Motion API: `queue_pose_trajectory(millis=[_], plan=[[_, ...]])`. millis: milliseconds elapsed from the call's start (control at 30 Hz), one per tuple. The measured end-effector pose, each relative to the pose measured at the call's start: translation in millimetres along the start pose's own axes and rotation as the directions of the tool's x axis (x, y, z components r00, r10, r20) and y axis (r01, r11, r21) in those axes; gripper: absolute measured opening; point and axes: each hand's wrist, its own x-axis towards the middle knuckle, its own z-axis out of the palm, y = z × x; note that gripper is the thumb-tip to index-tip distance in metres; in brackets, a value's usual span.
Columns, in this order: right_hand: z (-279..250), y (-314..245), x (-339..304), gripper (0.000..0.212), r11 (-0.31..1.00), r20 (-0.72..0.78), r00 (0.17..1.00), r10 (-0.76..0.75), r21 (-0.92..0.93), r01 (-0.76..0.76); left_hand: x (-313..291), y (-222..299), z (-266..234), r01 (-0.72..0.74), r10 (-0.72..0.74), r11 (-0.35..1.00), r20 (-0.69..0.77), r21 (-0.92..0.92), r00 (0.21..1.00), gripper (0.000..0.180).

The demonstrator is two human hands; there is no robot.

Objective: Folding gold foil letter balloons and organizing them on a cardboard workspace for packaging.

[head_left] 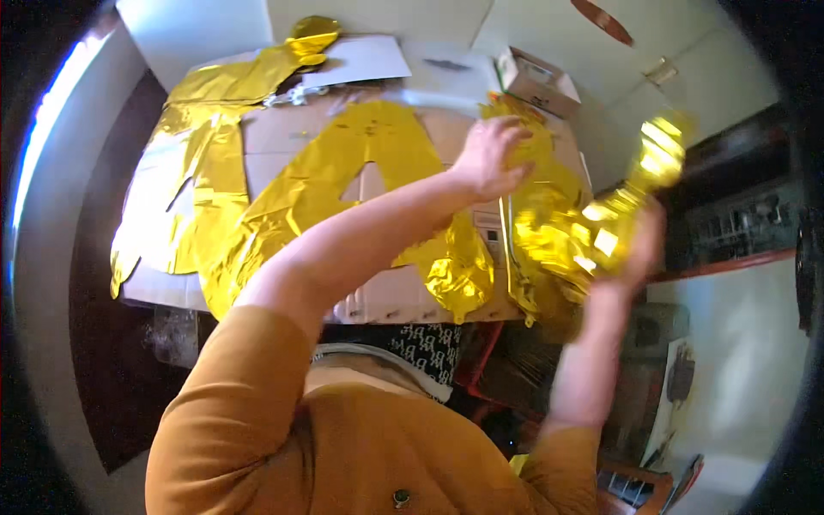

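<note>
A flat, deflated gold foil balloon shaped like the letter A lies in the middle of the cardboard. My left hand is raised past its right side, fingers apart and a little blurred, with nothing seen in them. At the right, my right hand grips a crumpled gold foil balloon, smeared by motion; its upper end sticks up above the hand. More gold foil lies just beyond my left hand, partly hidden by it. Another flat gold foil balloon covers the left side.
Brown cardboard spreads under the foil. A small open cardboard box stands at the back right. White sheets lie at the back, next to a folded gold foil piece. Dark furniture stands at the right.
</note>
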Motion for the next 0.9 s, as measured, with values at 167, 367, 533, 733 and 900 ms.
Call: queue_pose_trajectory(millis=[167, 367, 533, 733, 900], plan=[[156, 104, -5, 0.018, 0.872, 0.38, 0.887, -0.262, -0.3, 0.386, -63, -29, -146, 0.395, -0.32, 0.752, 0.232, -0.528, 0.919, 0.047], [247, 57, -10, 0.018, 0.661, 0.458, 0.739, -0.494, -0.354, 0.662, -116, -6, -177, 0.443, -0.308, 0.801, 0.356, -0.403, 0.882, 0.055], [250, -26, -9, 0.015, 0.298, 0.569, 0.519, -0.638, -0.44, 0.847, -128, 67, -206, 0.569, -0.305, 0.264, 0.493, -0.779, 0.815, 0.037], [253, 134, 1, 0.015, 0.296, 0.742, 0.59, -0.318, -0.514, 0.805, -176, 45, -184, 0.678, -0.649, 0.179, 0.433, -0.712, 0.626, 0.031], [250, 203, 5, 0.02, 0.255, 0.768, 0.507, -0.391, -0.439, 0.862, -209, 20, -191, 0.851, -0.632, 0.217, 0.596, -0.478, 0.496, 0.03]])
